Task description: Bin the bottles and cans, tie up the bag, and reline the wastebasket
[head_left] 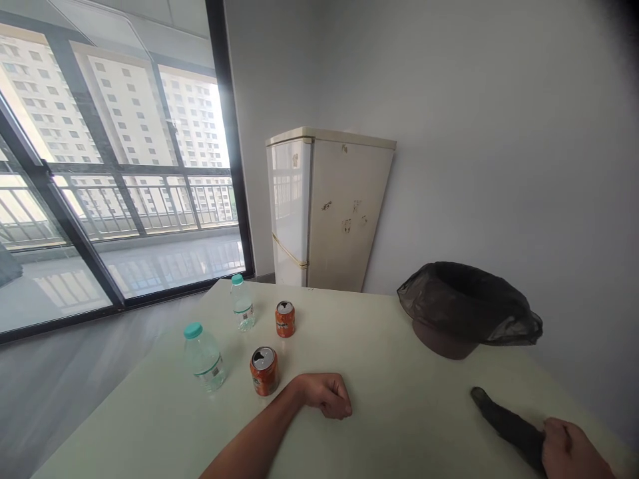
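Note:
My left hand [327, 394] rests on the pale table [379, 346] as a loose fist with nothing in it, just right of the nearer orange can [264, 370]. My right hand [569, 447] at the lower right is closed on a dark folded object [504, 420] that lies on the table, perhaps a bag or a cloth. A second opened orange can [285, 319] stands farther back. Two clear plastic bottles with teal caps stand to the left, one near [204, 357] and one far [242, 303].
A brown bin lined with a black bag [464, 309] sits on the table at the right. A small cream fridge [324, 209] stands against the wall behind the table. Large windows [110, 166] fill the left side.

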### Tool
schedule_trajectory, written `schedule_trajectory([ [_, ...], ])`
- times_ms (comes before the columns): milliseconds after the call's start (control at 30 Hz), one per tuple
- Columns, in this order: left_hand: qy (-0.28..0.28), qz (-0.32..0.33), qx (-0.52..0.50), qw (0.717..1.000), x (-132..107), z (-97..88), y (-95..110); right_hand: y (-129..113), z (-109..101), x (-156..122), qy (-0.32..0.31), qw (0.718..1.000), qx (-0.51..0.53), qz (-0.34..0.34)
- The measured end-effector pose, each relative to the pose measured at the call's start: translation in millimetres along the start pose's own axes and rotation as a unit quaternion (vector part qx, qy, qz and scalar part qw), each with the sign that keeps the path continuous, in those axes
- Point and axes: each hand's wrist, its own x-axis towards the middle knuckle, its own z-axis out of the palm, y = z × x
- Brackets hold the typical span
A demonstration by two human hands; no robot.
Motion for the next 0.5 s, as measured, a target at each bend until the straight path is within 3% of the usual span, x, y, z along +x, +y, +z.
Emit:
schedule_trajectory([
  [67,0.0,0.001,-0.003,1.0,0,-0.3,0,-12,-5,-3,0.026,0.998,0.043,0.024],
  [167,0.0,0.005,-0.011,1.0,0,-0.7,-1,-27,-16,-7,0.072,0.994,0.077,-0.013],
  [333,-0.008,0.022,-0.034,0.999,2,-1.5,-6,-42,-28,-7,0.151,0.976,0.028,-0.155],
  [500,-0.018,0.041,-0.042,0.998,4,-3.0,-10,-80,-20,12,0.272,0.918,0.014,-0.288],
])
